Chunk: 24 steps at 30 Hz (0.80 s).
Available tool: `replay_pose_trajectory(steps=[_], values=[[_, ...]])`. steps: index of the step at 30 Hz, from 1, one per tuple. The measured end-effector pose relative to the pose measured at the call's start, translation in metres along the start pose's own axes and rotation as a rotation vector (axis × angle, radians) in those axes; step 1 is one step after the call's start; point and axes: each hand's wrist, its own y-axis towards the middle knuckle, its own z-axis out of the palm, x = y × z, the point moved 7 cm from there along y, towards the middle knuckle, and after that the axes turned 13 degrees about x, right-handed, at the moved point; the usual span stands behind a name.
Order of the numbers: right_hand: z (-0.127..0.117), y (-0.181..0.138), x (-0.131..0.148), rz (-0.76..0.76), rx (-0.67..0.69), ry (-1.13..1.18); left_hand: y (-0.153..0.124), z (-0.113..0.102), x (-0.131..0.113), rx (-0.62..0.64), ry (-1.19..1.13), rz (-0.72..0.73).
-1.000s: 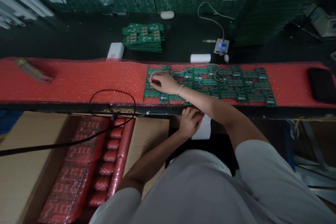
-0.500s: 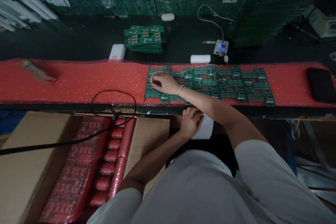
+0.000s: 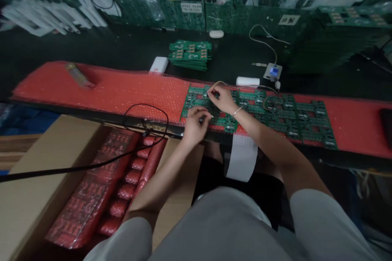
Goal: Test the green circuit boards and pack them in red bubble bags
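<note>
Several green circuit boards [image 3: 277, 120] lie side by side on red bubble wrap. My left hand [image 3: 196, 127] is closed over the near edge of the leftmost boards, a tiny white sticker [image 3: 211, 116] pinched at its fingertips. My right hand [image 3: 223, 98], with a bracelet at the wrist, pinches the end of a thin wire [image 3: 219, 82] above the same boards; the wire's tip is hidden by the fingers. The wire runs right, towards a small tester [image 3: 273, 71] with a lit blue display. A white strip of label paper [image 3: 243, 159] hangs over the table's front edge.
Behind the red bubble wrap [image 3: 131, 89] stand a stack of green boards [image 3: 191, 55], a white box [image 3: 159, 65] and a white roll [image 3: 247, 81]. A black cable [image 3: 101, 160] crosses the open carton [image 3: 33, 163] of red-wrapped packs at lower left.
My left hand has moved from the white strip up to the boards, now with a small white sticker. My right hand has shifted along the leftmost boards, and the camera view has turned.
</note>
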Motion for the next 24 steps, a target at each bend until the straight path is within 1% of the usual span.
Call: replay_pose_trajectory(steps=[2,3,5,7,10,13,16,20,24], values=[[0.000,-0.003,-0.007,0.036,-0.002,-0.003,0.026,-0.033,0.036,-0.061,0.025,-0.123],[0.001,-0.003,-0.008,0.046,0.001,-0.008,0.037,-0.045,0.051,-0.091,0.045,-0.181],[0.004,-0.004,-0.007,0.054,0.004,-0.020,0.050,-0.057,0.074,-0.141,0.094,-0.298],[0.006,-0.004,-0.006,0.059,0.004,-0.029,0.054,-0.058,0.085,-0.174,0.152,-0.403],[0.006,-0.004,-0.004,0.063,0.000,-0.051,0.051,-0.049,0.086,-0.203,0.219,-0.533],[0.006,-0.005,-0.003,0.044,-0.001,-0.058,0.049,-0.044,0.081,-0.204,0.245,-0.609],[0.006,-0.005,-0.002,0.031,-0.002,-0.048,0.050,-0.041,0.077,-0.172,0.259,-0.645],[0.007,-0.005,-0.003,0.056,0.010,-0.060,0.051,-0.040,0.075,-0.137,0.308,-0.672],[0.007,-0.005,-0.003,0.048,0.007,-0.070,0.051,-0.039,0.070,-0.138,0.352,-0.687]])
